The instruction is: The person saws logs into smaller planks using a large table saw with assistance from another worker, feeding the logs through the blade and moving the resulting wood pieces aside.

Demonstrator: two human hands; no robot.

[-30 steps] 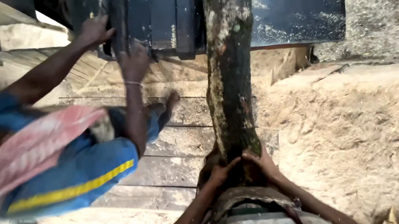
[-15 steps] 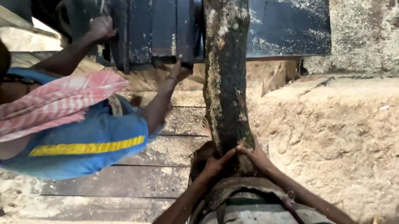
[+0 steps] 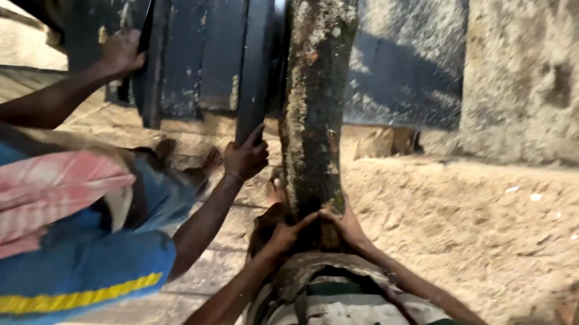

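Observation:
A long rough log (image 3: 316, 84) with mottled bark runs from my chest up to a dark metal machine (image 3: 214, 46). My left hand (image 3: 284, 234) and my right hand (image 3: 346, 226) clasp the near end of the log from either side. A co-worker in a blue shirt with a yellow stripe (image 3: 58, 275) and a pink checked cloth leans in from the left. One of the co-worker's hands (image 3: 244, 157) holds a dark metal plate beside the log; the other hand (image 3: 118, 51) rests higher on the machine.
Sawdust-covered ground (image 3: 507, 231) spreads to the right. A rough concrete wall (image 3: 551, 53) rises at the upper right. Worn wooden planks (image 3: 192, 272) lie under the log and the co-worker. My striped shirt (image 3: 325, 321) fills the bottom edge.
The view has moved closer to the machine. The co-worker has shifted lower and left, and one hand moved onto the plate beside the log. My hands keep hold of the log's end.

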